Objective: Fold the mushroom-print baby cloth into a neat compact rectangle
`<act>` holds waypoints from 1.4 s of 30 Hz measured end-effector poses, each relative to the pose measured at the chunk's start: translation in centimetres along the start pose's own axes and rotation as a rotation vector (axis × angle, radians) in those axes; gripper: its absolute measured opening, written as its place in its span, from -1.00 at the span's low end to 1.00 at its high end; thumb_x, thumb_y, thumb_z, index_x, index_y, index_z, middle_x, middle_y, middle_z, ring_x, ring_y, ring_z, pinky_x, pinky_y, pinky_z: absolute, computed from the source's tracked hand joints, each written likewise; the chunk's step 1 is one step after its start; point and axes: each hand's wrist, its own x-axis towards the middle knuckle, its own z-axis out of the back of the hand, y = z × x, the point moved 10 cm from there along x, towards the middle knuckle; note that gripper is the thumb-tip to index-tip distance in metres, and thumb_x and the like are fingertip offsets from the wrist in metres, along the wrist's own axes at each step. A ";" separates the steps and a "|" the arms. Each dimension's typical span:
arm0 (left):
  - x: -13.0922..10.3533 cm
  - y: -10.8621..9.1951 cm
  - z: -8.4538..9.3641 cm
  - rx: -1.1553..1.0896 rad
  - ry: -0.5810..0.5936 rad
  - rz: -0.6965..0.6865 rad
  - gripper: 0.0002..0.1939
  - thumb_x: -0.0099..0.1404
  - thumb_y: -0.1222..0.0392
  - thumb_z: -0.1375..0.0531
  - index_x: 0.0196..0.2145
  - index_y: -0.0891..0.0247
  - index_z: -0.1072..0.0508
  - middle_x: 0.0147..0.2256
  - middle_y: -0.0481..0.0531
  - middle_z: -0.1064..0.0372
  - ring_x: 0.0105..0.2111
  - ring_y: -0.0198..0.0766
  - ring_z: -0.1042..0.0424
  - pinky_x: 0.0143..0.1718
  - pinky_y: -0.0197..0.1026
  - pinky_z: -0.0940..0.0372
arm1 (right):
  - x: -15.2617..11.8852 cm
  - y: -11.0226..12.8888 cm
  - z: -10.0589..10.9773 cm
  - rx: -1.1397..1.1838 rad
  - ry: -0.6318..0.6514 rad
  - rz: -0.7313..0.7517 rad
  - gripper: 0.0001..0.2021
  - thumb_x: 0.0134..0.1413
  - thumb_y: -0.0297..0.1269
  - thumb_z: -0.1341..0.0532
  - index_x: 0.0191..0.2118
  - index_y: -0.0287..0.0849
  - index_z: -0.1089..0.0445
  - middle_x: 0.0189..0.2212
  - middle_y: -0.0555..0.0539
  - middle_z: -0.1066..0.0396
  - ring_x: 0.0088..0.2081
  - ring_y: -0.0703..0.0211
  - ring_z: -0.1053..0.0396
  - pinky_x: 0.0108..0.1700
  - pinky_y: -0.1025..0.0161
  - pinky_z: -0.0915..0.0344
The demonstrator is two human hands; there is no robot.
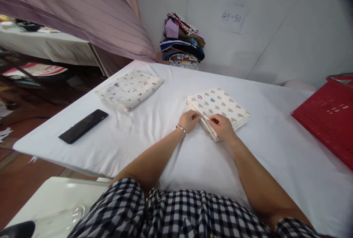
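Observation:
In front of me lies a folded cream cloth (220,102) with a print of grey hearts and a few coloured motifs, its layers stacked along the near edge. My left hand (189,120) pinches that near edge towards its left corner; a bracelet circles the wrist. A little to the right, my right hand (222,126) also has thumb and finger closed on the same edge. Further left on the table rests a second folded cloth (132,89) with a small leafy print, apart from both hands.
A black phone-like slab (83,126) lies on the white-covered table (138,135) at left. A red plastic basket (328,116) stands at the right edge. Behind the table rises a pile of folded clothes (183,43) against the wall. A pink curtain (91,6) hangs at upper left.

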 end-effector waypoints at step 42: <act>-1.6 1.5 -2.0 -0.232 0.209 0.394 -0.76 0.12 0.14 -0.14 -0.60 0.29 -0.45 -0.64 -0.10 -0.31 -0.68 -0.45 -0.14 -0.60 -0.34 -0.08 | -1.5 2.5 -1.0 -0.527 0.114 0.103 -0.80 0.15 -0.38 -0.02 -0.29 -0.09 -0.39 -0.32 -0.01 -0.35 -0.31 0.25 -0.28 -0.40 0.33 -0.04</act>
